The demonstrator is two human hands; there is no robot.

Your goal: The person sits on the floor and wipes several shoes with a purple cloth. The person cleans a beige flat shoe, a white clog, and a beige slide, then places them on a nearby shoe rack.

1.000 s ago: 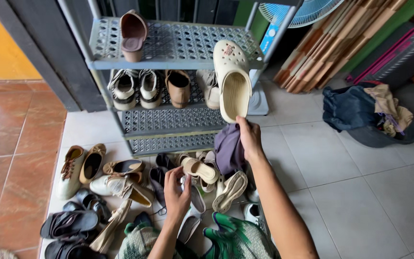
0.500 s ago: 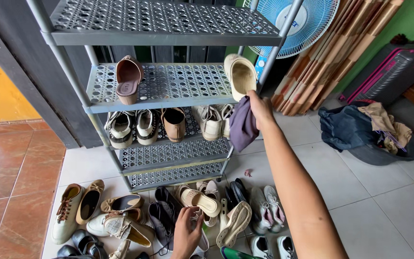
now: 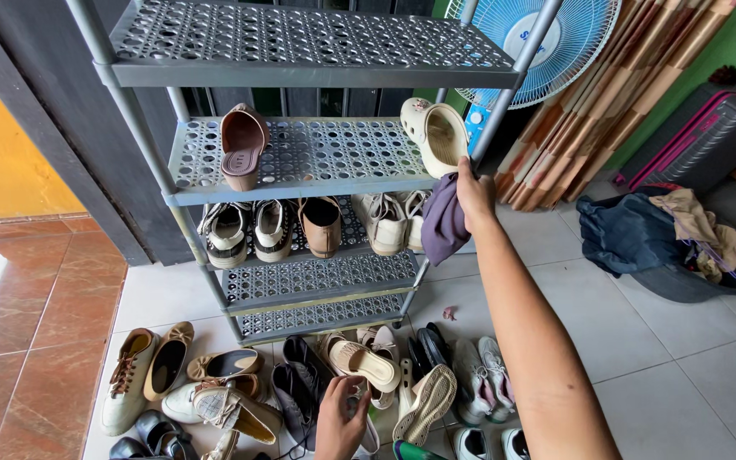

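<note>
My right hand [image 3: 475, 191] holds a cream clog [image 3: 436, 135] against the right end of the grey perforated rack's second shelf [image 3: 317, 162], with a purple cloth [image 3: 445, 221] hanging from the same hand. My left hand [image 3: 340, 417] is low over the pile of shoes on the floor, its fingers closed on a beige sandal [image 3: 361, 361]. A brown slip-on shoe [image 3: 243, 145] stands on its heel on the same shelf to the left.
The third shelf carries white sneakers [image 3: 249, 228], a brown shoe [image 3: 321, 224] and pale shoes. Several loose shoes lie on the tiles under the rack. A blue fan [image 3: 547, 38], a pink suitcase [image 3: 700, 140] and a heap of clothes [image 3: 666, 234] are at the right.
My right hand rose with the clog from the floor pile to the second shelf and now sets it there. The view tilted up. My left hand stayed in the shoe pile.
</note>
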